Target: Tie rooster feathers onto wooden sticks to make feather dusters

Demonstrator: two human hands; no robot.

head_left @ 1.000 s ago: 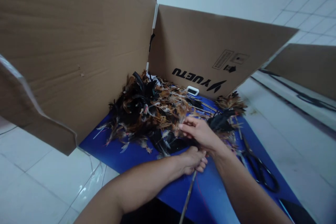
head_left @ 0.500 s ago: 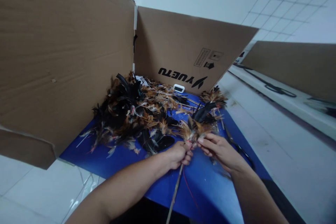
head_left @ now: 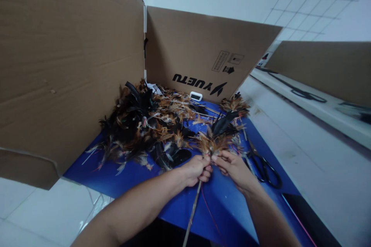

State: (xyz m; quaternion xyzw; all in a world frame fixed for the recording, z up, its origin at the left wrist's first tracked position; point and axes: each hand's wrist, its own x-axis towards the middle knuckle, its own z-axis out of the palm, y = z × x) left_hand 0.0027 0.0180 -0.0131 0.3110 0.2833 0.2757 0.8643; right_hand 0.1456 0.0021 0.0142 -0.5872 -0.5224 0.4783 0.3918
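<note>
My left hand (head_left: 198, 170) is closed around a thin wooden stick (head_left: 192, 214), just below the brown and black feathers (head_left: 211, 141) at its upper end. The stick slants down towards me. A red thread (head_left: 206, 202) hangs beneath my left hand. Beside it, my right hand (head_left: 230, 166) pinches at the base of the feathers, fingertips almost touching my left thumb. The quill ends are mostly hidden by my fingers.
Loose feathers (head_left: 136, 123) pile up on the blue table (head_left: 174, 204), left and back. Black scissors (head_left: 265, 170) lie to the right. Cardboard panels (head_left: 214, 46) stand at the back and left, near a small white-framed display (head_left: 196, 96). A dark flat object (head_left: 307, 216) lies front right.
My right hand has moved left, bringing its fingertips in against the stick by my left thumb. More of the scissors shows. My left hand keeps its grip, and the view has shifted slightly.
</note>
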